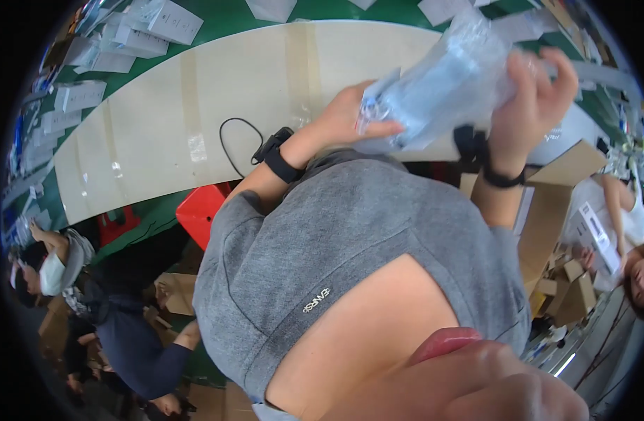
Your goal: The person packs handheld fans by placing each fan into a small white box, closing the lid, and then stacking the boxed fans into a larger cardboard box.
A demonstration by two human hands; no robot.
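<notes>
A crinkled clear plastic bag (445,84) with something pale blue inside hangs tilted over the far right part of the white table. My left hand (350,116) grips its lower left end, the thumb lying across the plastic beside a small patch of red and dark marks. At the bag's right side, my right hand (536,91) is closed on the plastic with bent fingers, slightly blurred. What the blue contents are cannot be made out through the film. Black straps with small devices circle both my wrists.
The white table (245,77) curves ahead of me, with tan tape strips and a black cable (224,140). White boxes (171,21) line the green surface beyond. A red stool or bin (199,214) and an open cardboard box (546,210) flank me. People work at both sides.
</notes>
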